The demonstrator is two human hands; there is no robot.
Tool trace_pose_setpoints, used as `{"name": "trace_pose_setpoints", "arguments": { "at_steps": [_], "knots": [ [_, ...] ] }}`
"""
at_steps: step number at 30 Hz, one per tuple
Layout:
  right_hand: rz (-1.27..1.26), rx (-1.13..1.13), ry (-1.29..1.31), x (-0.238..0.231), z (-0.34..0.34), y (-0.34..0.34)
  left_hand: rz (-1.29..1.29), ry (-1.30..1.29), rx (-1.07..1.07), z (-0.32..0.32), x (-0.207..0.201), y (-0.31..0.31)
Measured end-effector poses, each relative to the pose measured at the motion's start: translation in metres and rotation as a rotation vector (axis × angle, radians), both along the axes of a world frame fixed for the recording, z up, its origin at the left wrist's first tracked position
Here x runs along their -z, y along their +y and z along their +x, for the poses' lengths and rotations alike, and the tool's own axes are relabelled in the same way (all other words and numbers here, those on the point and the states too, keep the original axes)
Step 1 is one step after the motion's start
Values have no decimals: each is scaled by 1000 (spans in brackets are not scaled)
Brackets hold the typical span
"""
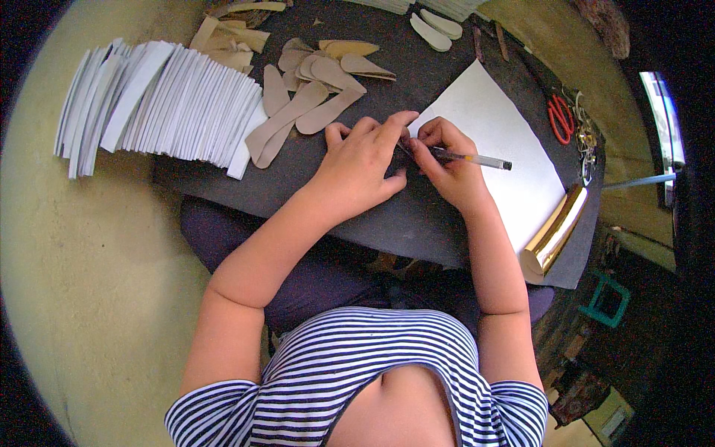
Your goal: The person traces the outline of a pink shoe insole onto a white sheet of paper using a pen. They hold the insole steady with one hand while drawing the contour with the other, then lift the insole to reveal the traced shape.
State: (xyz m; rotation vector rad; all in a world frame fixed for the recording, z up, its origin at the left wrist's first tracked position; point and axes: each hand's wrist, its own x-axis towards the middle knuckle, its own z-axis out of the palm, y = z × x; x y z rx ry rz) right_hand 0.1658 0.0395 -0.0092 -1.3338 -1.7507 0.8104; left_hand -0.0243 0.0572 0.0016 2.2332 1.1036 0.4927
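My right hand (453, 165) pinches a pen (484, 160), its silver-grey barrel pointing right. The pen's tip is hidden between my two hands, at the left edge of a white sheet (495, 123). The sheet's near right end curls into a shiny gold roll (558, 229). My left hand (361, 165) lies beside the right one, palm down, fingers spread and bent, with its index fingertip at the sheet's edge. Whether anything lies under those fingers, I cannot tell. Beyond the left hand are several beige insole-shaped pieces (328, 74), loosely piled.
A long row of white strips (190, 104) stands packed at the left of the dark table (402, 231). Tan scraps (231, 41) lie behind it. At the back are two pale insoles (436, 31); red-handled scissors (560, 119) lie at the right. A teal stool (607, 300) stands beyond the table.
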Motion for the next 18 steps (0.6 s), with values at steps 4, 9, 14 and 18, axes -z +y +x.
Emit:
{"name": "trace_pose_setpoints", "arguments": {
  "at_steps": [4,9,14,18],
  "knots": [
    [87,0,-117,-6,-6,-2,-15,12,9,-1,-2,1],
    [139,-1,-155,-7,-9,-3,3,35,1,1,-1,0],
    [121,-25,-222,-14,-7,-4,12,-26,11,-1,1,1],
    [111,-8,-170,-13,-8,-5,32,-43,13,0,3,1]
  ]
}}
